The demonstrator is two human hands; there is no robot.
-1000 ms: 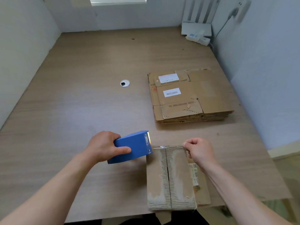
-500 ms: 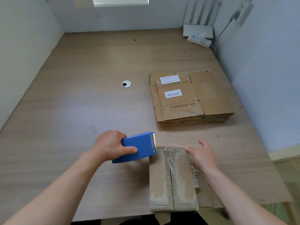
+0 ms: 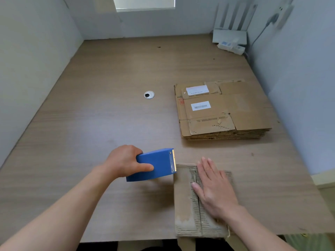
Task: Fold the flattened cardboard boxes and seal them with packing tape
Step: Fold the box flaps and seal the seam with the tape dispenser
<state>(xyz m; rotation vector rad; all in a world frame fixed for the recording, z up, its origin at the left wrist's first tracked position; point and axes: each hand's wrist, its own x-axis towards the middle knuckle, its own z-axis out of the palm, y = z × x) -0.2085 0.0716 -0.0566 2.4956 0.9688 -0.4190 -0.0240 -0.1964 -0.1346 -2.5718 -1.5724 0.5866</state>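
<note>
A folded cardboard box (image 3: 184, 201) stands at the table's near edge, its top flaps closed with a seam down the middle. My right hand (image 3: 213, 189) lies flat on that top, fingers spread along the seam. My left hand (image 3: 125, 163) grips a blue tape dispenser (image 3: 155, 164) just left of the box's far corner, its toothed blade facing the box. A stack of flattened cardboard boxes (image 3: 223, 109) with white labels lies further back on the right.
The wooden table (image 3: 90, 115) has a round cable hole (image 3: 149, 94) near its middle. A white router and power strip (image 3: 231, 42) sit in the far right corner. Walls close in left, right and behind.
My right hand let go of the tape end at the box's far edge and moved onto the box top, now pressing flat. The dispenser shifted slightly away from the box.
</note>
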